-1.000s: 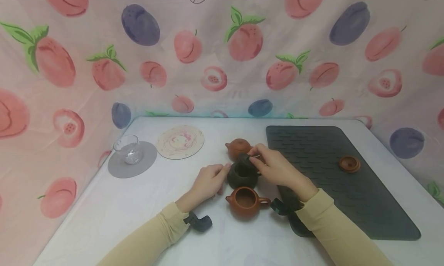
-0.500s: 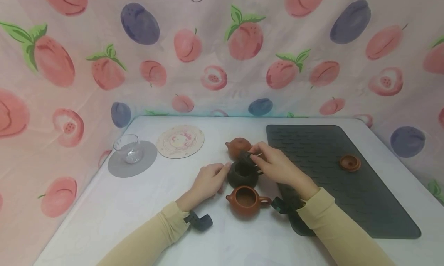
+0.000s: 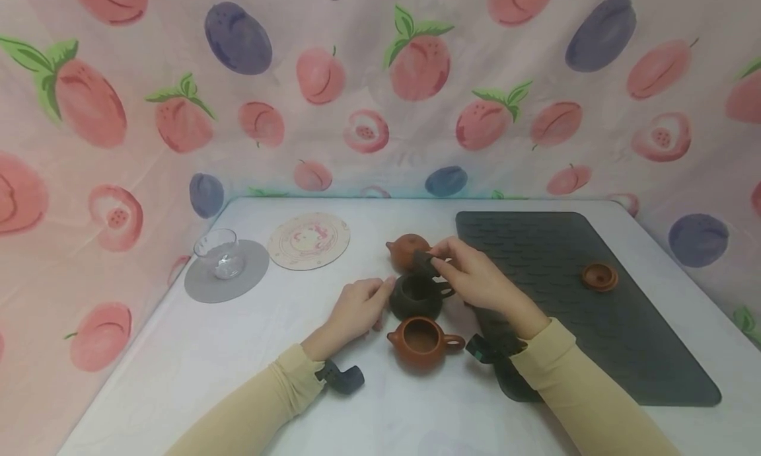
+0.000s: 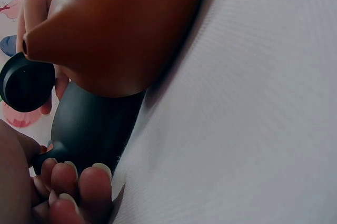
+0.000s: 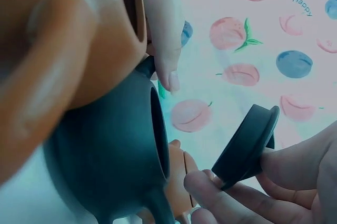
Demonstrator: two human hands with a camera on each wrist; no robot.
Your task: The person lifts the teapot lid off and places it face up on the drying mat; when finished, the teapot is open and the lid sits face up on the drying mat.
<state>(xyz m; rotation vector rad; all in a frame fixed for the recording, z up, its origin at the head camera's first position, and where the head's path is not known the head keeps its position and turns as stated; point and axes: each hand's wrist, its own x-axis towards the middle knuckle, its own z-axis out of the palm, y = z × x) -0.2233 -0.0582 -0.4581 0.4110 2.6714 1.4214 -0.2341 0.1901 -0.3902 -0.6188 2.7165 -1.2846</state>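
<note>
Left hand [image 3: 355, 308] pinches the black teapot's [image 5: 108, 150] spout [image 4: 58, 152] (hidden in head view), right hand [image 3: 478, 279] a black lid [image 5: 243, 145].

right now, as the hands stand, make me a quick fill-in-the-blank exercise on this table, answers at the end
The right hand pinches a dark ____.
The left hand is at the spout of the ____ teapot.
The glass stands on a round, ____-coloured mat.

Missing words: lid; black; gray.
</note>
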